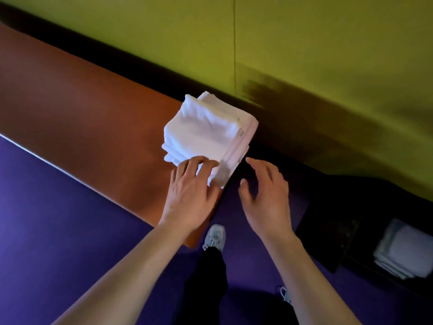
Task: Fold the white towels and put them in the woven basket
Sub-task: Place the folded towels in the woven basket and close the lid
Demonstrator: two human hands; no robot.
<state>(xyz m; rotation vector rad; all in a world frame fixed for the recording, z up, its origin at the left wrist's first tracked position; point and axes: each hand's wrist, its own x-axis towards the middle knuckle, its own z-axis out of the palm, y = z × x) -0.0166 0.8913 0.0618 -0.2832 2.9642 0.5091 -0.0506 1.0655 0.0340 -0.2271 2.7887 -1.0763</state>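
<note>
On bench: 1 towel stack, 2 hands beside.

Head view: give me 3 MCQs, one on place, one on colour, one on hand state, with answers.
1. Where is the towel stack?
A. on the floor
B. at the end of the brown bench
C. in both hands

2. What colour is the floor?
A. purple
B. grey
C. red

3. What is the right hand doing?
A. gripping a towel
B. pressing the wall
C. open, holding nothing

Answers: B, the stack lies on the bench's end. A, the floor is purple. C, its fingers are spread beside the stack, while the left hand touches the stack's near corner.
</note>
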